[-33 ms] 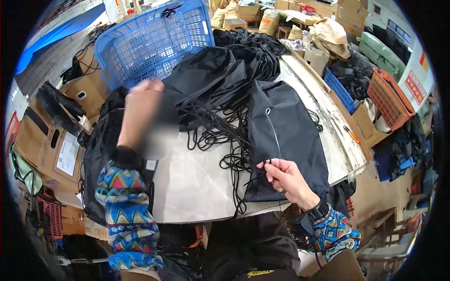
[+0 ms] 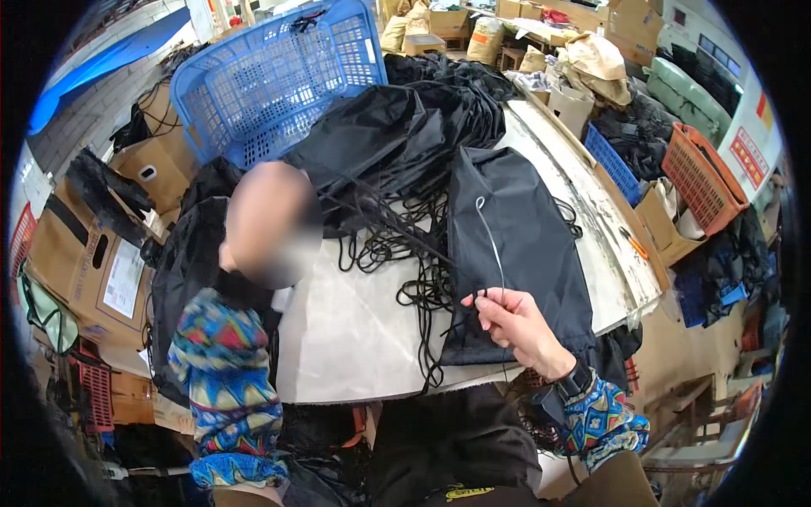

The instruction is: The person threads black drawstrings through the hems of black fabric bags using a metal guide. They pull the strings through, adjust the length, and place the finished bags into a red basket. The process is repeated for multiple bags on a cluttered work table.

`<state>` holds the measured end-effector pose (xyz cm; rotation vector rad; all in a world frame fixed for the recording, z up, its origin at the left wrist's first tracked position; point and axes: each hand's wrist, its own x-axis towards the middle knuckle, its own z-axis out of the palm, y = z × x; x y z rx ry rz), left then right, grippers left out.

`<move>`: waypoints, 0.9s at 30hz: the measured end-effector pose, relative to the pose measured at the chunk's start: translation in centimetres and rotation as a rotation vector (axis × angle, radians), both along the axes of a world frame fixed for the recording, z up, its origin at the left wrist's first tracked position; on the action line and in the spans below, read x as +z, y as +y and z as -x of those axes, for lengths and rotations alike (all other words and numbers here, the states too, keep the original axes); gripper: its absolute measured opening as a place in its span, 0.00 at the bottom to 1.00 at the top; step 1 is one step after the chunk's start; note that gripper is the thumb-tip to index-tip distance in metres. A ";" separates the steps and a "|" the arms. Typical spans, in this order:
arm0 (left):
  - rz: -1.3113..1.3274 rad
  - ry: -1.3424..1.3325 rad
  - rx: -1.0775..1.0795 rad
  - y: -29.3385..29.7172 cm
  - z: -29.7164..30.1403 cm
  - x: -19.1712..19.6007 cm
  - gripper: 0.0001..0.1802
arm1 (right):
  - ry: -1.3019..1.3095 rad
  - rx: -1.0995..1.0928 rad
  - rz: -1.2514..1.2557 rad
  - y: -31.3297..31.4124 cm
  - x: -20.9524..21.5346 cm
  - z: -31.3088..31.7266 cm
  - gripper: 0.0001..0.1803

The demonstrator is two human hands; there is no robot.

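My right hand (image 2: 515, 325) pinches the near end of a thin wire threader (image 2: 494, 245), which lies along a black drawstring bag (image 2: 532, 253) on the white table (image 2: 355, 338). The wire's small loop rests near the middle of the bag. My left hand (image 2: 266, 224) is raised over the table's left side and looks blurred. Taut black cords (image 2: 389, 224) run from it toward the bag. A tangle of loose black cords (image 2: 418, 287) lies between my hands. More black bags (image 2: 397, 135) are piled behind.
A blue plastic basket (image 2: 270, 84) stands tilted at the back left. Cardboard boxes (image 2: 84, 253) crowd the left side. At the right are an orange crate (image 2: 701, 177), a blue crate (image 2: 617, 160) and heaps of dark fabric (image 2: 718, 270).
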<state>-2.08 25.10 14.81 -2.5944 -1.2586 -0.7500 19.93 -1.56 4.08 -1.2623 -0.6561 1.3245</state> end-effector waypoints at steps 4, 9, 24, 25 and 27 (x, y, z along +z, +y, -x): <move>0.830 -0.291 -0.611 -10.1 -5.4 -7.0 0.28 | -0.065 -0.032 0.044 -0.4 -0.7 0.1 0.11; 1.204 -0.274 -0.692 -11.1 -4.4 -11.6 0.11 | -0.085 -0.066 0.013 -0.3 -0.7 0.2 0.11; 0.503 -0.064 -0.300 -2.0 -7.1 -20.0 0.17 | -1.510 -0.262 0.283 -7.7 -2.4 -9.4 0.28; 0.379 -0.219 -0.316 0.2 -8.4 -19.7 0.12 | -1.454 -0.210 0.281 -8.8 -3.3 -10.7 0.24; 0.323 -0.503 -0.326 5.1 -11.0 -17.0 0.10 | -1.361 -0.257 0.313 -10.6 -5.5 -11.1 0.18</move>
